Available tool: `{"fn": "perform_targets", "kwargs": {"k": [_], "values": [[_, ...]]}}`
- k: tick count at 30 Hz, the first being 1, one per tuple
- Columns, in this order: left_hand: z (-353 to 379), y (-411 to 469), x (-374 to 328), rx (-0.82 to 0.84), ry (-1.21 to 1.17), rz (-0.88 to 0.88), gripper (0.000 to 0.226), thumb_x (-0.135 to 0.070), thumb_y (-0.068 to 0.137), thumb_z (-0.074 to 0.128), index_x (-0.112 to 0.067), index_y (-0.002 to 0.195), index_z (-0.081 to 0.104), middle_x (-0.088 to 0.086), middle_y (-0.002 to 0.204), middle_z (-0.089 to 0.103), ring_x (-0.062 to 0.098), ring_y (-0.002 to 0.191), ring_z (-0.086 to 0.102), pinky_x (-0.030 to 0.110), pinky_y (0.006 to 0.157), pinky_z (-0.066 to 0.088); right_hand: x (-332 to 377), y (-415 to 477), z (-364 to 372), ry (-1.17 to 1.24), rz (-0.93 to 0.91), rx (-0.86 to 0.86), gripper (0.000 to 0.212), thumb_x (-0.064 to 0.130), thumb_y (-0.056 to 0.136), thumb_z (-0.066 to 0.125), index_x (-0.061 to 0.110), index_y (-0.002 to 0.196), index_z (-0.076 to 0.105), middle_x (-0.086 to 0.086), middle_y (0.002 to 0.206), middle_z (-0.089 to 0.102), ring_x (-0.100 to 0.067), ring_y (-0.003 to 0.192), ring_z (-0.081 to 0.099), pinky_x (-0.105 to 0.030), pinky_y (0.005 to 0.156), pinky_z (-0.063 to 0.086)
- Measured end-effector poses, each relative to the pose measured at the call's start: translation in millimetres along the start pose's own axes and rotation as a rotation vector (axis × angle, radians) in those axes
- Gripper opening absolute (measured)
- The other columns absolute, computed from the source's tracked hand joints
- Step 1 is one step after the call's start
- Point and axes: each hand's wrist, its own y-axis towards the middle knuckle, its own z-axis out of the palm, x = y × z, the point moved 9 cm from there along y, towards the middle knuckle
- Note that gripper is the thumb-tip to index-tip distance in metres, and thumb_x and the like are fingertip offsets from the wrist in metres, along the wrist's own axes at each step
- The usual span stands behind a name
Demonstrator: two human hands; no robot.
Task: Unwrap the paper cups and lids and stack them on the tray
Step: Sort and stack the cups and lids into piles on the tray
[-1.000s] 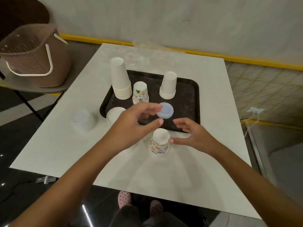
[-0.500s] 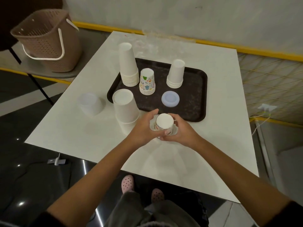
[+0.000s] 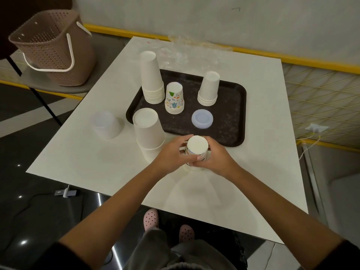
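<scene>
An upside-down stack of patterned paper cups (image 3: 197,146) stands on the white table just in front of the dark tray (image 3: 229,117). My left hand (image 3: 171,155) and my right hand (image 3: 216,157) both grip its sides. On the tray stand a tall white cup stack (image 3: 151,78), a patterned cup stack (image 3: 174,98), a shorter white cup stack (image 3: 208,88) and a pile of bluish lids (image 3: 202,118). A wide white cup stack (image 3: 148,131) stands at the tray's near-left corner. A translucent cup stack (image 3: 106,124) sits on the table to the left.
Crumpled clear plastic wrap (image 3: 179,51) lies at the table's far edge. A brown perforated basket (image 3: 52,47) stands on a side surface at far left. A wall with a yellow strip runs behind the table. My feet show below the table's near edge.
Both hands closed round the patterned cup stack in front of the tray; a second ago they hovered open over it. Since half a second ago they have barely moved.
</scene>
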Motion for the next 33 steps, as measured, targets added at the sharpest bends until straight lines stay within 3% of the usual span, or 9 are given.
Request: {"fn": "perform_targets", "kwargs": {"k": [6,12,15,18,21,25,29,33], "values": [[-6.3,-5.3,-31.6,0.001,0.024,0.084,0.063,-0.022,0.075,0.075,-0.019,0.131,0.047,0.001,0.130,0.051,0.011,0.114,0.050,0.023,0.095,0.045,17.1,-9.6,-20.5,0.018,-0.027,-0.018,0.072,0.019,0.065,0.083,0.015,0.128,0.047,0.000,0.122,0.057,-0.012,0.110,0.052,-0.025,0.091,0.046],[-25.0,-14.2,-76.6,-0.033,0.054,0.178,0.059,-0.028,0.075,0.075,-0.024,0.128,0.051,-0.005,0.122,0.055,0.006,0.108,0.054,0.018,0.089,0.046,54.0,-19.6,-54.3,0.030,-0.124,-0.040,0.059,0.017,0.064,0.083,0.029,0.111,0.051,0.019,0.098,0.059,0.003,0.089,0.059,-0.004,0.072,0.045],[-37.7,-18.3,-101.0,-0.052,0.048,0.233,0.058,-0.026,0.074,0.076,-0.024,0.127,0.052,-0.009,0.116,0.055,0.005,0.106,0.056,0.018,0.090,0.047,74.1,-22.2,-69.5,0.032,-0.161,-0.061,0.060,0.019,0.062,0.084,0.037,0.105,0.047,0.026,0.096,0.058,0.013,0.087,0.057,0.000,0.071,0.043],[-54.5,-17.6,-120.5,-0.080,0.055,0.266,0.060,-0.025,0.072,0.077,-0.022,0.127,0.052,-0.008,0.116,0.057,0.005,0.104,0.057,0.024,0.092,0.049,93.8,-19.4,-81.5,0.025,-0.191,-0.088,0.061,0.021,0.061,0.084,0.034,0.108,0.047,0.026,0.098,0.056,0.012,0.088,0.056,0.001,0.071,0.042],[-74.7,-13.8,-139.4,-0.103,0.134,0.320,0.062,-0.030,0.073,0.075,-0.022,0.129,0.050,-0.014,0.112,0.054,-0.002,0.097,0.054,0.010,0.085,0.047,113.8,-8.3,-89.8,0.025,-0.235,-0.105,0.060,0.022,0.063,0.083,0.031,0.110,0.047,0.025,0.098,0.056,0.017,0.087,0.054,0.002,0.071,0.041],[-104.4,0.2,-155.1,-0.115,0.243,0.357,0.065,-0.033,0.073,0.075,-0.021,0.130,0.048,-0.011,0.117,0.055,0.001,0.100,0.052,0.013,0.084,0.045,139.0,16.0,-92.9,0.006,-0.283,-0.122,0.068,0.027,0.062,0.084,0.026,0.120,0.048,0.021,0.102,0.054,0.010,0.092,0.053,0.003,0.075,0.041],[-132.2,23.9,-160.2,-0.122,0.274,0.367,0.065,-0.033,0.071,0.076,-0.021,0.129,0.048,-0.013,0.117,0.053,-0.002,0.095,0.052,0.007,0.079,0.045,162.5,46.3,-95.7,-0.046,-0.323,-0.150,0.070,0.026,0.064,0.083,0.020,0.124,0.047,0.018,0.103,0.051,0.006,0.088,0.051,0.007,0.070,0.036],[-153.2,52.0,-154.8,-0.117,0.264,0.376,0.063,-0.029,0.071,0.078,-0.020,0.127,0.050,-0.011,0.118,0.051,0.003,0.096,0.054,0.015,0.081,0.048,169.5,81.7,-91.2,-0.050,-0.317,-0.170,0.072,0.024,0.066,0.083,0.017,0.126,0.045,0.006,0.115,0.056,-0.006,0.102,0.051,-0.007,0.078,0.042]]}}
